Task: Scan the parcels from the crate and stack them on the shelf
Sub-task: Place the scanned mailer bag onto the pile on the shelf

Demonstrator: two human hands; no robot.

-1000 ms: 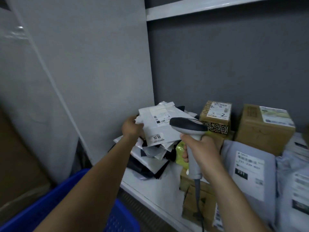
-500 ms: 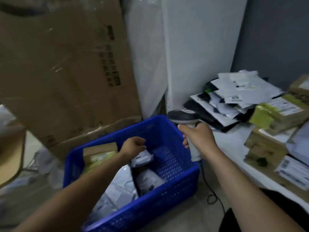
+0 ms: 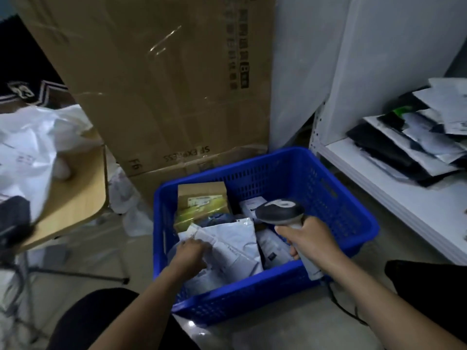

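Note:
A blue plastic crate (image 3: 336, 198) stands on the floor in front of me with several parcels inside. My left hand (image 3: 189, 253) is down in the crate, fingers closed on the edge of a large white mailer bag (image 3: 235, 246). A brown cardboard box (image 3: 202, 198) with a green-taped label lies at the crate's back left. My right hand (image 3: 308, 238) grips a grey handheld scanner (image 3: 280, 212) above the crate's right half, head pointing left. On the white shelf (image 3: 379, 183) at right lies a stack of flat mailers (image 3: 414, 137).
A big tilted cardboard carton (image 3: 161, 79) leans behind the crate. At left, a wooden table (image 3: 75, 185) carries a crumpled white bag (image 3: 27, 147). The scanner cable (image 3: 346, 309) trails on the floor. My dark-clothed knees frame the bottom of the view.
My view swung from the shelf down to the crate. My left hand let go of a white mailer on the shelf stack, reached into the crate and took hold of a large white mailer.

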